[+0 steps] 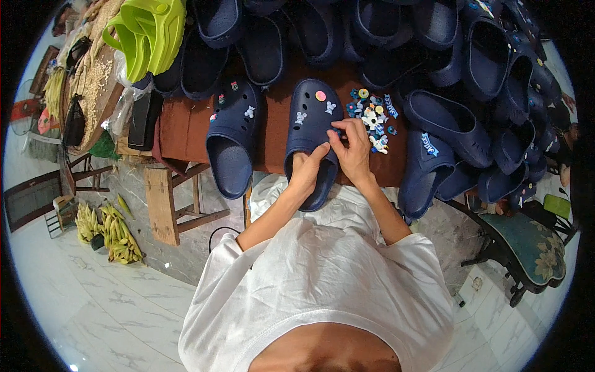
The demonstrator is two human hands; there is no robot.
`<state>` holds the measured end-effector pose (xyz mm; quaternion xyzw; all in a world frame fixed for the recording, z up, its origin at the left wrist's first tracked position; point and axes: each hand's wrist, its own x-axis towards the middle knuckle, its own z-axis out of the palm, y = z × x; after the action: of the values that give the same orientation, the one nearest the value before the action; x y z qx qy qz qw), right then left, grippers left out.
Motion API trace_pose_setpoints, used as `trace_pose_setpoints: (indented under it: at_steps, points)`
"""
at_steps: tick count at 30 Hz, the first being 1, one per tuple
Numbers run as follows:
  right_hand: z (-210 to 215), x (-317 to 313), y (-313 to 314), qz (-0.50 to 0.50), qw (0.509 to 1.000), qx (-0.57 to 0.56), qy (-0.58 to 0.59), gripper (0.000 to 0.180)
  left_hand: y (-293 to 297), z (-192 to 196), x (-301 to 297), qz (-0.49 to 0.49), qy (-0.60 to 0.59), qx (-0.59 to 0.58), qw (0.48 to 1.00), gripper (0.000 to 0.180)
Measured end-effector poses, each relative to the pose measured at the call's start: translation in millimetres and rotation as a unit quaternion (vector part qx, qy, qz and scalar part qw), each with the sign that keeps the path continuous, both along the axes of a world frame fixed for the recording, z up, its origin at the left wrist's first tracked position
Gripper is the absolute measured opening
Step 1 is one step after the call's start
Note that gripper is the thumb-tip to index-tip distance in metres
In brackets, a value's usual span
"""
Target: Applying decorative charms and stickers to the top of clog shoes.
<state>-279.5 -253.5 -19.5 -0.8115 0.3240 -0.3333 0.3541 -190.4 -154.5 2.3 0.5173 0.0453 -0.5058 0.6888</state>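
Note:
A navy clog [313,133] lies on the brown cloth in front of me, its toe pointing away. Pale mouse-shaped charms and a round pink one decorate its holed top. My left hand [305,170] grips the clog at its opening, fingers reaching inside and hidden, thumb on the rim. Against the right side of the top, my right hand [352,149] pinches a small blue shoe charm [337,132], mostly covered by the fingertips. To the left rests another navy clog [232,139] with several charms on it. A pile of loose colourful charms [374,118] lies just right of my right hand.
Many navy clogs [260,49] crowd the table's far side and right end. A lime green clog [149,40] sits at the far left, near a black box [144,121]. Below are a wooden stool [162,204], green produce [118,235] and a cushioned chair [527,248].

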Motion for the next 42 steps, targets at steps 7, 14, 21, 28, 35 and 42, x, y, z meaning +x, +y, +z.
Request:
trace_pose_setpoints:
  at_steps: [7,14,21,28,35,42]
  points:
    - [-9.8,-2.0,-10.0,-0.044,0.999,0.020,0.014,0.010,-3.3,-16.0,-3.7,-0.004,-0.022,-0.007,1.000,0.021]
    - [-11.9,-7.2,-35.9,-0.055,0.989,-0.113,0.075,0.016,-7.5,-15.6,-3.4,-0.013,-0.031,-0.026,0.999,0.041]
    - [10.3,14.9,-36.0,-0.005,0.989,-0.129,0.072,0.034,-11.6,-34.6,-0.6,-0.012,0.028,-0.089,0.996,0.048]
    - [4.6,30.0,-33.3,0.038,0.993,-0.102,0.044,0.032,-8.4,-57.1,-1.0,-0.004,0.083,-0.109,0.991,0.018]
    - [-16.4,32.8,-34.7,0.016,0.998,-0.053,0.019,0.024,-4.4,-64.3,1.6,-0.023,0.118,-0.103,0.987,0.005]
    - [-21.2,14.7,-43.3,-0.070,0.997,0.020,0.012,0.016,-7.9,-53.0,-2.9,-0.005,0.091,-0.099,0.991,0.005]
